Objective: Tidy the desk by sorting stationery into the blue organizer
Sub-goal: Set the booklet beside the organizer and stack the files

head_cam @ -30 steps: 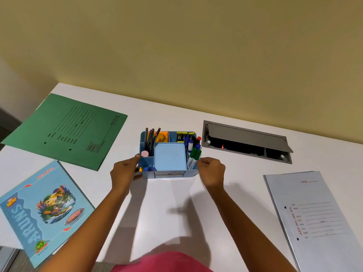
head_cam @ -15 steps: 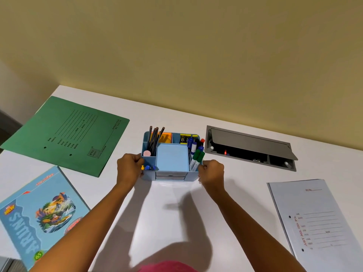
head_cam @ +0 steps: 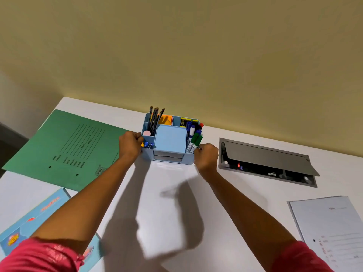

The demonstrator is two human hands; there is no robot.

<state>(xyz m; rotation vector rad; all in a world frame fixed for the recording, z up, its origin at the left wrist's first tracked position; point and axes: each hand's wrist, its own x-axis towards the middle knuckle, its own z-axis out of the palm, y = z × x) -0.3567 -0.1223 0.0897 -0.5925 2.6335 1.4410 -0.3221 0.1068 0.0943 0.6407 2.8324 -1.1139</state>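
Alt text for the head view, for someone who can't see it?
A left hand and right hand grip opposite sides of a blue organizer on a white desk. It holds pencils, markers and a light blue pad; a green folder lies to its left, an open cable hatch to its right.

The blue organizer (head_cam: 150, 156) stands upright just above the frame's centre. Dark pencils (head_cam: 154, 119) stand rear left, markers (head_cam: 193, 141) lean at its right, and pushpins (head_cam: 147, 144) sit front left.
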